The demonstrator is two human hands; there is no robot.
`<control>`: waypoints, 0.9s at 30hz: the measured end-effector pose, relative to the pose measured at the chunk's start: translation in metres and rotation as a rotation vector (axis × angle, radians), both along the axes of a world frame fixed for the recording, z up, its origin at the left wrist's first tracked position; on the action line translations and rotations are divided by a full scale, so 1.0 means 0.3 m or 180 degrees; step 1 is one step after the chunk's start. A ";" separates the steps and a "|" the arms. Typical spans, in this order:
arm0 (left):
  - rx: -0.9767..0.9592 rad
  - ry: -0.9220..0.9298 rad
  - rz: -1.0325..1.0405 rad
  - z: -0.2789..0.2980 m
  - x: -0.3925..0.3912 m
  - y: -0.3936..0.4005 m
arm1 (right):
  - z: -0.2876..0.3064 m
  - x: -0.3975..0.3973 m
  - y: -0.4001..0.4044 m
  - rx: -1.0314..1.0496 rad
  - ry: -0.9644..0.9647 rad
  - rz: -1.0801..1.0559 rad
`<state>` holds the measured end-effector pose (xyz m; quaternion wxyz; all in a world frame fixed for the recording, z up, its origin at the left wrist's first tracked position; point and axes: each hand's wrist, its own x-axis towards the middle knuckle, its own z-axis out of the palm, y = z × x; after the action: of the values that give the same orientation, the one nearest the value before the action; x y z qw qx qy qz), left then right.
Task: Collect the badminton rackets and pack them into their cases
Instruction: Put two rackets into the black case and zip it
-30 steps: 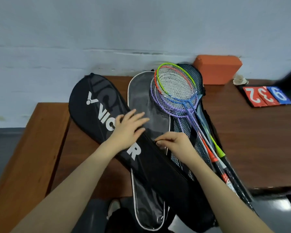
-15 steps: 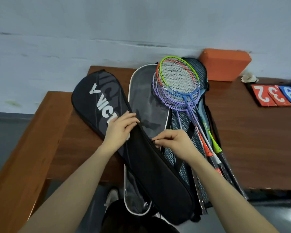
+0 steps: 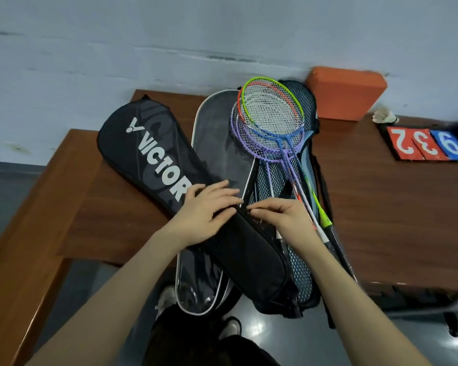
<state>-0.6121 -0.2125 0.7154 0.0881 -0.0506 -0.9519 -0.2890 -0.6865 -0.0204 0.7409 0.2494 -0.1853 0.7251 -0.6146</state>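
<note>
A black VICTOR racket case (image 3: 148, 151) lies diagonally across the brown table (image 3: 394, 207). My left hand (image 3: 206, 210) rests flat on the case's narrow part, fingers straight. My right hand (image 3: 280, 215) pinches something small at the case's right edge, seemingly a zipper pull. Beneath lies a grey case with white trim (image 3: 222, 143). Several rackets (image 3: 270, 120) with green, orange, blue and purple frames are stacked on a mesh case (image 3: 304, 101) to the right, handles pointing toward me.
An orange block (image 3: 347, 91) stands against the wall at the back. A shuttlecock (image 3: 384, 116) and red and blue number cards (image 3: 428, 146) lie at the right. A wooden bench (image 3: 37, 220) runs along the left. My shoes (image 3: 167, 299) show on the floor below.
My left hand slid down the black case toward its narrow part, uncovering the whole VICTOR lettering. My right hand stayed pinched at the case's edge, and both hands now sit close together.
</note>
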 end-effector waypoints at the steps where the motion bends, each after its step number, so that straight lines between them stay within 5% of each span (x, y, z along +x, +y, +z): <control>1: -0.0051 0.0022 0.0041 -0.004 0.009 -0.001 | 0.001 0.001 -0.002 0.0019 0.0007 0.0065; 5: -0.0250 0.0416 0.0035 -0.033 0.020 -0.015 | 0.004 0.013 0.006 0.0081 -0.0030 0.0284; 12: 0.0660 0.0249 0.0631 -0.079 -0.074 -0.009 | 0.008 0.031 0.210 0.0139 -0.0005 -0.0137; 27: -0.0043 0.0210 0.0974 -0.153 -0.149 0.068 | -0.074 0.054 0.289 0.0678 0.0133 -0.0404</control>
<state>-0.6568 -0.1920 0.6694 0.1620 0.0851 -0.9470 -0.2640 -0.6704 0.0663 0.7186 0.2131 -0.1242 0.8016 -0.5446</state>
